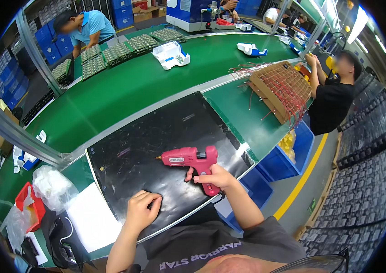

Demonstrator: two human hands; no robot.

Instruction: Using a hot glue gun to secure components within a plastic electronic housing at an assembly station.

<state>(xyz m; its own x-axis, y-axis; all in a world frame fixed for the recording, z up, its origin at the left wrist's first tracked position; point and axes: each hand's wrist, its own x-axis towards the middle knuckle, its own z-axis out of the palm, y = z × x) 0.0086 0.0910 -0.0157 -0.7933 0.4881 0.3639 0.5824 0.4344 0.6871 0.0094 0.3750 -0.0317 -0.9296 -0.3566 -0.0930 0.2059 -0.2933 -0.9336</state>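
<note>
A pink hot glue gun (188, 157) is held by its handle in my right hand (216, 177), above the right part of a black work mat (156, 120). Its brass-coloured nozzle points left. Fingers of my right hand wrap the grip near the trigger, and the grip's lower end is close to the mat's front edge. My left hand (143, 208) rests by the front edge of the mat, left of the gun. Its fingers are curled in toward the thumb, and I see nothing in them.
Behind the mat runs a green conveyor (125, 86) carrying white-and-blue plastic housings (171, 55). At right stand a cardboard box with red wires (284, 86) and a blue bin (288, 154). White paper (94, 218), a plastic bag (53, 187) and a red bin (31, 207) lie left. Co-workers stand nearby.
</note>
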